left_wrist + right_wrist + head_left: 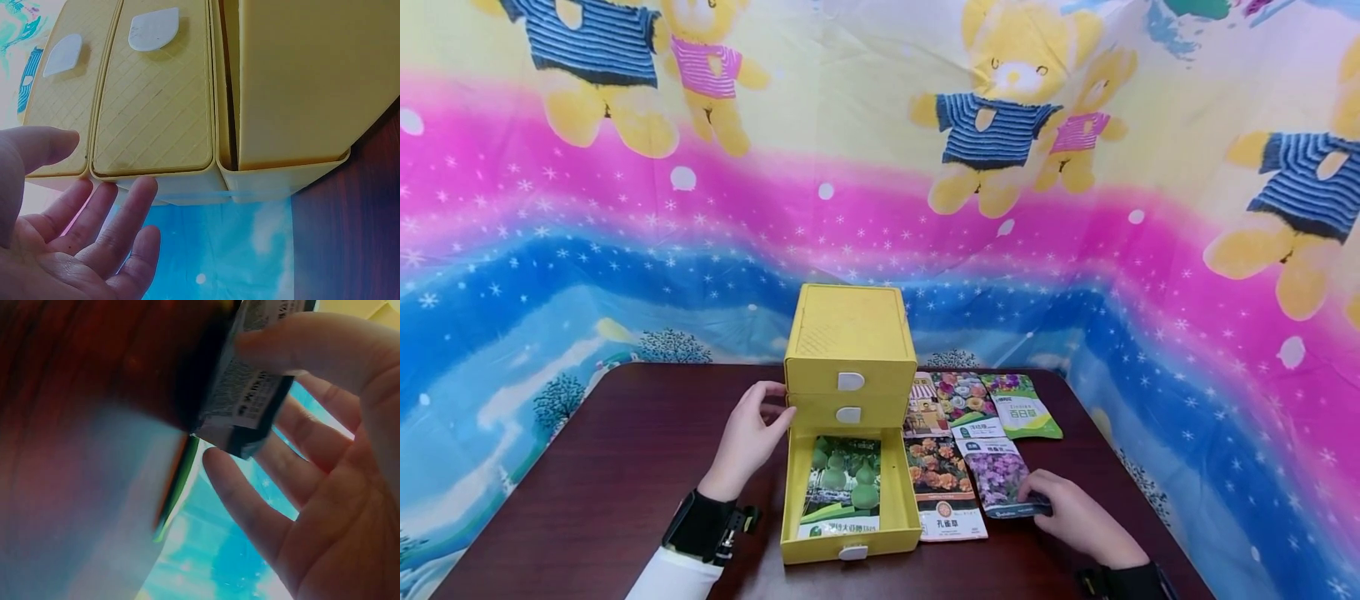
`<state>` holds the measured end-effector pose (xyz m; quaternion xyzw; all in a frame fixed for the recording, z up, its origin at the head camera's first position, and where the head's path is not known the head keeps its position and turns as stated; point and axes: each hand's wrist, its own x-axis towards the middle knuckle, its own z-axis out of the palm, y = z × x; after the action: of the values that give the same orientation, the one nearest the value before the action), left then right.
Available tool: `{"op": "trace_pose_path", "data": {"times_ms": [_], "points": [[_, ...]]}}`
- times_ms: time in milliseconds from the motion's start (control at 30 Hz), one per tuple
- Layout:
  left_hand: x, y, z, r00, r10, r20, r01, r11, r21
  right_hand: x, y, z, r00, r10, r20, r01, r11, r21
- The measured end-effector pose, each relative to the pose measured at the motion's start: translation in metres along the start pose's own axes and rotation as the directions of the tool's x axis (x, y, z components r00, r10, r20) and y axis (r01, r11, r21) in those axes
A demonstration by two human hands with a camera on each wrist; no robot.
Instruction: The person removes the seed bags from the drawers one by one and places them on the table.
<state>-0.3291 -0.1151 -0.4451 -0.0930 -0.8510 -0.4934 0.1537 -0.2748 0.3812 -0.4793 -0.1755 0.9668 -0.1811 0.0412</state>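
My left hand [748, 437] touches the left side of a yellow three-drawer cabinet [850, 321], its fingertips against the side edge of the upper drawers in the left wrist view and its thumb by their fronts. The bottom drawer [812, 550] is pulled out, and a seed packet with green gourds [846, 487] lies in it. At the right, my right hand [1078, 517] pinches the near edge of a purple-flower seed packet [995, 475] between thumb and fingers. That near edge is lifted, showing the printed back [250, 394] in the right wrist view.
Right of the cabinet lie more seed packets: orange flowers [940, 475], mixed-colour flowers [964, 400], a green-and-white one [1026, 412] and one with a striped awning [923, 408]. The dark wooden table [617, 467] ends at a hanging cloth printed with bears [880, 192].
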Motion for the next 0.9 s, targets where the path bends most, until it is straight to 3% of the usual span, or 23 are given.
{"op": "trace_pose_path", "data": {"times_ms": [200,900], "points": [[-0.0012,-0.0013,-0.0003,1.000,-0.005,0.010,0.005,1.000,-0.007,0.0014,0.0023,0.0044,0.998,0.012,0.060,-0.013,1.000,0.005],[-0.0021,-0.0001,-0.0007,1.000,-0.004,0.016,0.004,1.000,-0.004,-0.0008,0.0016,0.0069,0.991,-0.022,0.131,0.014,0.998,0.060]]}}
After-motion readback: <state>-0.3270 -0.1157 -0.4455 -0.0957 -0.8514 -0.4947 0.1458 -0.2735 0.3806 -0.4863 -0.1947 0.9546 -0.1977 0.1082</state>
